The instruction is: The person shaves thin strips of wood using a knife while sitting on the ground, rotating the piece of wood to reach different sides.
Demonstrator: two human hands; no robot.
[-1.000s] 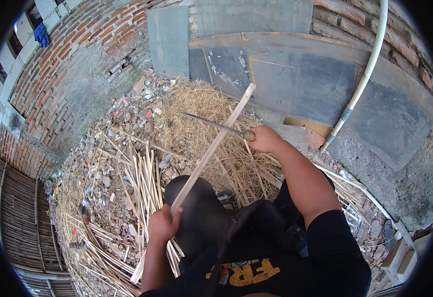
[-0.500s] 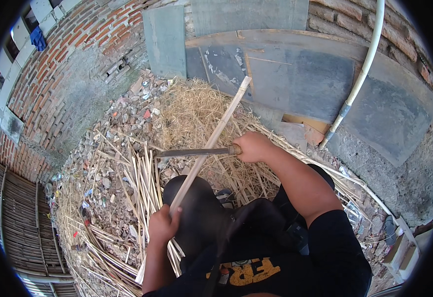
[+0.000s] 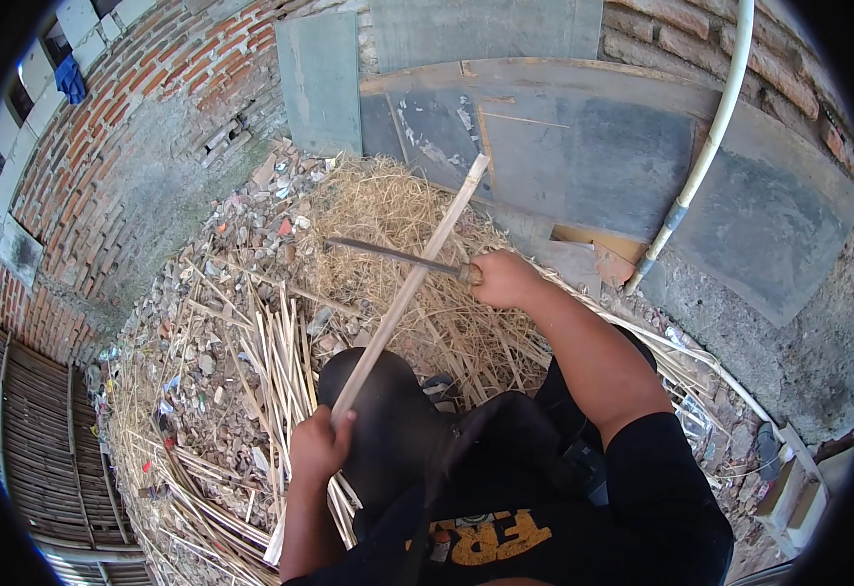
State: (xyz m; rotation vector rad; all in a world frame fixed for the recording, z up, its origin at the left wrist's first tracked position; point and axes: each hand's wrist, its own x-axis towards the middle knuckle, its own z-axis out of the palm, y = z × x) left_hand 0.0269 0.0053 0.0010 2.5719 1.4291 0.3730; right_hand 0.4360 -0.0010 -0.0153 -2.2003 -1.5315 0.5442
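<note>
My left hand (image 3: 320, 444) is closed round the lower end of a pale bamboo strip (image 3: 409, 288), which slants up and to the right across my knee. My right hand (image 3: 501, 280) grips the wooden handle of a machete (image 3: 378, 248). Its long dark blade points left and crosses the strip a little above the middle; the strip passes in front of the blade. Whether the edge bites into the strip, I cannot tell. Straw-like bamboo shavings (image 3: 378, 205) are heaped beyond the blade.
Split bamboo strips (image 3: 276, 356) lie in a bundle left of my knee, on rubble-strewn ground (image 3: 202, 366). Grey boards (image 3: 583, 146) lean against the brick wall at the back, with a pale pipe (image 3: 710, 146) in front. A woven bamboo panel (image 3: 41, 420) stands at far left.
The machete has tilted, its tip rising, and its handle has shifted slightly up and right along the strip. My left hand keeps its grip, almost unmoved.
</note>
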